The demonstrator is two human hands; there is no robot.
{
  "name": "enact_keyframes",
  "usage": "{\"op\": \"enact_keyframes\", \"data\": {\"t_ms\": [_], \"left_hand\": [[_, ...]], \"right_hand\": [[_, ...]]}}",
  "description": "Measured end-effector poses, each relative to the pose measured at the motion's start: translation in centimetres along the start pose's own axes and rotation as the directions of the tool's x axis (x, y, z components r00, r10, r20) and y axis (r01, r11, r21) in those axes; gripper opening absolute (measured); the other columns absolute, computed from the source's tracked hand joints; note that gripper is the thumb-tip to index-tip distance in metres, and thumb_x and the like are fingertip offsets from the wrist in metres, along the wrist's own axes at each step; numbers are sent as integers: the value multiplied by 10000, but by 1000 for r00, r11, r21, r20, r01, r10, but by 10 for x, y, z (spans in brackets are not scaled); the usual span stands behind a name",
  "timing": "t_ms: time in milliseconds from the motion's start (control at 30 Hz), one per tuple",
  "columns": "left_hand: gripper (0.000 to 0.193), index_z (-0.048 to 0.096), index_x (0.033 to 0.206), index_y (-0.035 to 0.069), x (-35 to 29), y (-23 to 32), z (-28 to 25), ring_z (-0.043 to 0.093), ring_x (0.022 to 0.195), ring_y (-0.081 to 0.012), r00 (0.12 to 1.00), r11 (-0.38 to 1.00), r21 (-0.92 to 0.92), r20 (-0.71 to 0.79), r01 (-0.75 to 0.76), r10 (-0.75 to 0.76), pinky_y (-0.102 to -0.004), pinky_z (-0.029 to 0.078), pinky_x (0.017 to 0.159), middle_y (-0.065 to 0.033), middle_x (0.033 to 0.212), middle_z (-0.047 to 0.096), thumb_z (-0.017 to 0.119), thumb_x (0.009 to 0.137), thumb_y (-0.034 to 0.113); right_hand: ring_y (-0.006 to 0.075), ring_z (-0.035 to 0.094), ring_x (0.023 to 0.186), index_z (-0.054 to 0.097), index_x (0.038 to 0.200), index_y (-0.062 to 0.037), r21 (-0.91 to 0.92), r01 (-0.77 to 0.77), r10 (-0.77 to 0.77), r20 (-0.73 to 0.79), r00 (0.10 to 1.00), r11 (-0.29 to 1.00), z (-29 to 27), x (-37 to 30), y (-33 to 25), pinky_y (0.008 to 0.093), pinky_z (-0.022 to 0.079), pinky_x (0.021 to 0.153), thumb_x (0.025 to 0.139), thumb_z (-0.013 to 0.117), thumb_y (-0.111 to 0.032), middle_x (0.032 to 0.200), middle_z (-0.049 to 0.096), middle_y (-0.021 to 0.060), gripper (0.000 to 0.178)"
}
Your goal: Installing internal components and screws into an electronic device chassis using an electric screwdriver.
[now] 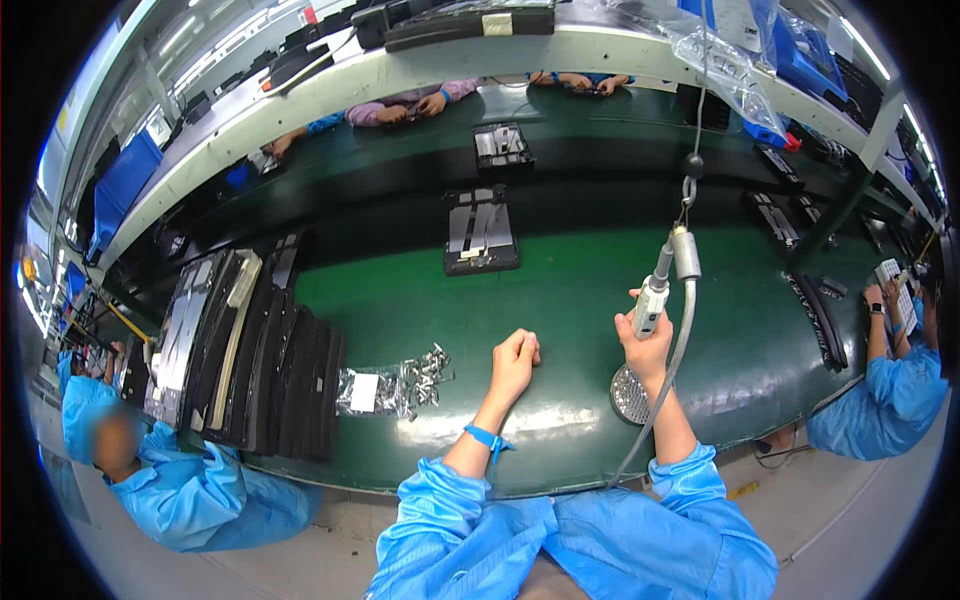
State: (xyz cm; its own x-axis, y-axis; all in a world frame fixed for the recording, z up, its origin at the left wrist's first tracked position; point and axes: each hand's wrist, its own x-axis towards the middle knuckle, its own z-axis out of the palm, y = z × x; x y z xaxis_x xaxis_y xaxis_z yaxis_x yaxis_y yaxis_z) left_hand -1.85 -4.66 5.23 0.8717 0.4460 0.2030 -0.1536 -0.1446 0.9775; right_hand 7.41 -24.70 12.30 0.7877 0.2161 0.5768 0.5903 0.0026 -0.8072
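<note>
My right hand [648, 343] is wrapped round a light-coloured electric screwdriver [652, 306], which hangs upright from a cord and has a grey cable running down past my forearm. Just below that hand, partly covered by it, a round dish of small screws [628, 396] stands on the green bench. My left hand [514, 362] is curled closed above the bench, a blue strap round its wrist; whatever its fingers may hold is hidden. Left of it lie a clear plastic bag [364, 392] with a white label and a loose heap of small metal parts [428, 378].
A row of black flat panels [255, 360] stands on edge at the left. Ahead lies a black device housing [481, 232], another [503, 146] farther back. Dark strips [818, 320] lie at the right. A shelf [600, 52] spans the top. Co-workers sit on both sides and opposite.
</note>
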Motion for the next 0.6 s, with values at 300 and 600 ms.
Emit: {"op": "enact_keyframes", "data": {"t_ms": [300,600], "left_hand": [[277,613,1181,37,-5,2,8,559,581,-98,999,998,58,40,12,-14,-248,450,592,-10,582,588,506,927,70],[696,313,1437,54,-2,1,6,616,824,-130,994,989,111,68,-98,91,-275,503,787,-115,1157,570,615,819,-46]], "right_hand": [[44,490,563,587,1018,-10,60,-64,64,1,998,996,1,-8,6,216,424,532,786,730,-124,640,551,-20,295],[58,484,534,563,976,-22,90,-39,39,6,999,995,7,-8,-4,230,424,519,788,730,-129,605,534,-5,273]]}}
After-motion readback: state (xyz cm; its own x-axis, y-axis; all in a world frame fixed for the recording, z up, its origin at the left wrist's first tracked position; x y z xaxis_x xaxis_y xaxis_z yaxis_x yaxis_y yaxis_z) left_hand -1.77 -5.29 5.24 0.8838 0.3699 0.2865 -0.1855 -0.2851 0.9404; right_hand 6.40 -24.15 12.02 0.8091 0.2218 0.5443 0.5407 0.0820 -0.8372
